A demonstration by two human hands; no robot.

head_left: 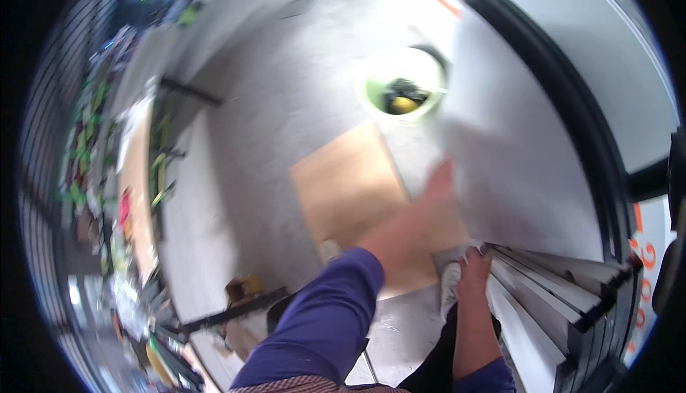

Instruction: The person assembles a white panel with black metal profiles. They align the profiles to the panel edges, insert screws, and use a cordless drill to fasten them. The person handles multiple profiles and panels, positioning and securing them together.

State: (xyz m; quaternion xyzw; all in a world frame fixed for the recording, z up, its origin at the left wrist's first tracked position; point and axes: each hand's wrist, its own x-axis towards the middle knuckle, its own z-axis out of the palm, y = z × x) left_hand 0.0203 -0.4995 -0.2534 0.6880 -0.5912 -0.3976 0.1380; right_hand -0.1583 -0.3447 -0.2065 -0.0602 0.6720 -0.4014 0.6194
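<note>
Several white panels with black edging (532, 282) stand close together at my right. The large pale face of the foremost one (514, 143) spreads toward the upper right. My right hand (474, 271) is at the near corner of these panels, its fingers curled against the edge of a white panel. My left hand (440, 180) reaches forward over a brown cardboard sheet (350, 178) on the floor, close to the pale panel face. It is smeared by motion, so its fingers and any contact with the panel cannot be made out.
A pale green bucket (373, 93) with dark and yellow things inside stands on the floor ahead. Along the left runs a table (146, 186) with cluttered green and red items behind it. My shoe (450, 286) is beside the cardboard. A small brown box (244, 289) sits lower left.
</note>
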